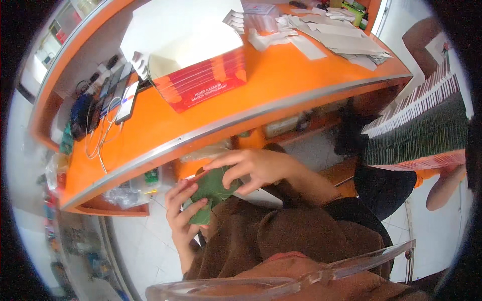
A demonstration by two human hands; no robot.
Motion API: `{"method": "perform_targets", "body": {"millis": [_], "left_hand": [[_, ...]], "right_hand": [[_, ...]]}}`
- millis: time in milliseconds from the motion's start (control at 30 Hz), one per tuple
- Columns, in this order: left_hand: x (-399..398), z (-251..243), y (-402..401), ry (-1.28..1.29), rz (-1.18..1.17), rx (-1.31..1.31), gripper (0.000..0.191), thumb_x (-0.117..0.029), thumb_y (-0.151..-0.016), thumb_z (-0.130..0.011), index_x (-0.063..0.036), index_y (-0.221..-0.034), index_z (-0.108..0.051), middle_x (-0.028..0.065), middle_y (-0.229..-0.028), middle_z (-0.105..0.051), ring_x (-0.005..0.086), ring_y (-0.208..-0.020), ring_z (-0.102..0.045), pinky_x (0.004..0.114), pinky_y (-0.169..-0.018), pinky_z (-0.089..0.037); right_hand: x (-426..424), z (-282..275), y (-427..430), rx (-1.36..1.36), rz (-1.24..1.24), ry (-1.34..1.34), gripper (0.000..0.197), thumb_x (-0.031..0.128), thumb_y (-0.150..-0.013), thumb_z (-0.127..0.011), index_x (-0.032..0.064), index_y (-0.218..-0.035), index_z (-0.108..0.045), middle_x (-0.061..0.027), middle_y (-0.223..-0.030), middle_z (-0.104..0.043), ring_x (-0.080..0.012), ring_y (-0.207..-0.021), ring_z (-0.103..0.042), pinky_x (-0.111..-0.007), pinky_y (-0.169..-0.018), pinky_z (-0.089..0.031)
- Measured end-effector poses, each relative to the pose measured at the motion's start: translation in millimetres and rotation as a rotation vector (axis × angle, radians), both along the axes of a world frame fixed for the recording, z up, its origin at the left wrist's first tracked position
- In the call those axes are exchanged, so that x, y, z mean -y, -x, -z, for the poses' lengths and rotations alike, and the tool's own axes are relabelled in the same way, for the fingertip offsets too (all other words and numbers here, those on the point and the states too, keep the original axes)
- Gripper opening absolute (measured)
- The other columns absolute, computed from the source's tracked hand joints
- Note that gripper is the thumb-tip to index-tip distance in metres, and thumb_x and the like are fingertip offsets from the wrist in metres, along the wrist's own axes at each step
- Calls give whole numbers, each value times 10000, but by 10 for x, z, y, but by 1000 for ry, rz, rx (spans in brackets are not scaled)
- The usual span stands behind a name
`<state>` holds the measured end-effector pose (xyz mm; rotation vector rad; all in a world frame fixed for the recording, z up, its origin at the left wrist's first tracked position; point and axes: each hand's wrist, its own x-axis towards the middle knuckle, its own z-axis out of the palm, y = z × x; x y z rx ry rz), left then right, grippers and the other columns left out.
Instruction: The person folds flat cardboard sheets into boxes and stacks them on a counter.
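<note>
Over my lap, below the counter's edge, my left hand (185,209) grips a green and red folded paperboard piece (214,185), its fingers spread over the near face. My right hand (246,171) touches the same piece from the other side, with its index finger along the red top edge and its other fingers bent at the green face. On the orange counter (263,86) stands a nested stack of open red and white paperboard boxes (211,81), with white flaps raised. Whether the green piece is fully folded, I cannot tell.
Phones (128,101) with white cables lie at the counter's left. Papers (339,37) and plastic packaging (263,17) are at its back right. At right, another person's arm (446,188) is beside a large stack of green and red paperboard pieces (418,131). The counter has a metal edge.
</note>
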<state>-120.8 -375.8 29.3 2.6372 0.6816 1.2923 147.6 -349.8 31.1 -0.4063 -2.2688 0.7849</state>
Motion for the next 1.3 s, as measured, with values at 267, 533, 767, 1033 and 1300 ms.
{"method": "perform_targets", "body": {"millis": [267, 533, 767, 1033, 1300], "left_hand": [[-11, 32, -98, 5, -190, -61, 443, -377, -740, -701, -54, -1037, -647, 189, -1231, -536, 363, -1114, -498, 493, -944, -370], [-356, -36, 390, 316, -144, 1277, 667, -514, -883, -478, -104, -1381, -308, 161, -1408, -328, 333, -1263, -376, 505, -1041, -325], [-622, -757, -124, 667, 513, 1317, 507, -352, -972, -309, 17, -1301, -421, 142, -1291, -492, 257, -1196, -456, 428, -1025, -336], [-1308, -987, -834, 246, -181, 470, 451, -229, -942, -463, 50, -1295, -431, 165, -1346, -447, 253, -1265, -399, 355, -1060, -275], [-1729, -824, -664, 176, -103, 417, 412, -192, -929, -526, 54, -1250, -454, 200, -1246, -511, 250, -1214, -451, 357, -1028, -331]], "right_hand": [[62, 11, 144, -132, 79, -15, 183, 122, -754, -703, 52, -897, -614, -186, -1310, -473, -334, -1129, -523, -416, -927, -434], [-94, 284, 79, -755, 297, 129, 454, 397, -944, -450, 1, -1141, -548, -186, -1211, -537, -327, -1142, -500, -393, -966, -377], [-122, -337, 377, -377, 653, -372, 837, 257, -740, -757, -34, -1383, -306, -171, -1391, -339, -312, -1313, -302, -427, -1074, -239], [-1128, -996, -962, -437, 721, -101, 615, 312, -789, -716, 23, -1274, -473, -120, -1301, -468, -226, -1149, -467, -357, -959, -390], [-1453, -788, -959, -380, 634, 22, 560, 432, -917, -522, 17, -1287, -456, -112, -1212, -541, -190, -1119, -497, -348, -956, -385]]}}
